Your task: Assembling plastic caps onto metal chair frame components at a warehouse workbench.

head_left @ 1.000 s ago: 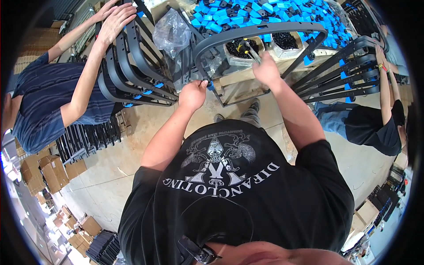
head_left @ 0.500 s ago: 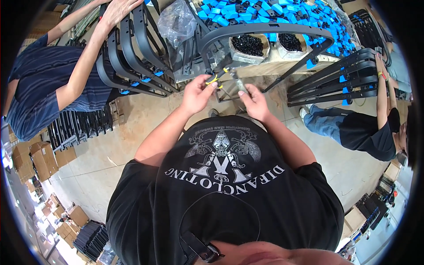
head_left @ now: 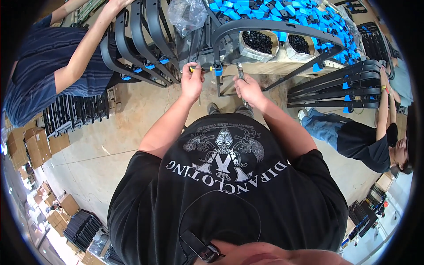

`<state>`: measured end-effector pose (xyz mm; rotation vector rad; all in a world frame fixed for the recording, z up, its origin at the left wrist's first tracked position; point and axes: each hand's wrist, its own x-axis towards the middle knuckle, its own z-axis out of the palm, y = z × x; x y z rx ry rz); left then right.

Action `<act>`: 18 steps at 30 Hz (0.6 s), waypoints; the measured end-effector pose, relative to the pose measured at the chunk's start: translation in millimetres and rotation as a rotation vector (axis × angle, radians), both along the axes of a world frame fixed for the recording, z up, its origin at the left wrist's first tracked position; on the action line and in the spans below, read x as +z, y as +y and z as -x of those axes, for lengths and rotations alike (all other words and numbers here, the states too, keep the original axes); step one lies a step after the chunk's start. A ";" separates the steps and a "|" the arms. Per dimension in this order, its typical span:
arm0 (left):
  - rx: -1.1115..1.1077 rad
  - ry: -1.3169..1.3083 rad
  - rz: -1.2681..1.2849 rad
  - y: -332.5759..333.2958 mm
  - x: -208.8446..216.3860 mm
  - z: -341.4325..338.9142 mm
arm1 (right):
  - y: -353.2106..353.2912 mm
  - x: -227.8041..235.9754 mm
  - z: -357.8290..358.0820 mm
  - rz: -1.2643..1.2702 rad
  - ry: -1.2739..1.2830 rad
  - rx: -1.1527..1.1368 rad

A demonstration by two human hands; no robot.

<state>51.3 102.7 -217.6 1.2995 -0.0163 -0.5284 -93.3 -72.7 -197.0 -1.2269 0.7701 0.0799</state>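
My left hand [head_left: 192,83] is closed, pinching a small yellow-and-black piece [head_left: 191,69] whose exact kind I cannot make out. Just right of its fingertips, a blue end piece [head_left: 218,69] sits on the lower left end of a curved black metal frame [head_left: 274,25]. A bit of yellow shows beside that blue piece. My right hand [head_left: 250,91] is wrapped around a silver-grey metal hand tool [head_left: 240,70], held upright with its end pointing away from me. The tool stands apart from the frame, and its kind is unclear.
A pile of blue plastic pieces [head_left: 282,13] covers the bench beyond the frame. Two boxes of small black parts [head_left: 258,42] [head_left: 300,44] stand before it. Black frames lean at left [head_left: 137,39] and right [head_left: 335,88], with a co-worker [head_left: 66,70] [head_left: 353,137] at each stack.
My hands have moved apart. The left has drawn its yellow piece toward the frame's blue end; the right now holds the metal tool more upright. The view has shifted slightly.
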 end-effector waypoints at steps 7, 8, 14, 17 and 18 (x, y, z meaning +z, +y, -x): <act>0.026 0.106 0.051 -12.2 8.6 5.9 | 0.8 9.8 -6.3 0.042 -0.019 0.077; 0.073 0.105 0.014 -11.9 8.2 4.7 | 1.0 10.9 -3.7 0.085 -0.040 0.145; 0.084 0.113 -0.019 -10.4 1.0 0.9 | 2.3 16.5 9.7 0.140 -0.022 0.163; 0.120 0.161 0.040 -14.2 2.0 3.0 | -1.2 2.2 19.7 0.140 -0.036 0.123; 0.115 0.142 0.036 -13.8 1.6 3.3 | -1.9 -0.1 21.6 0.137 -0.048 0.123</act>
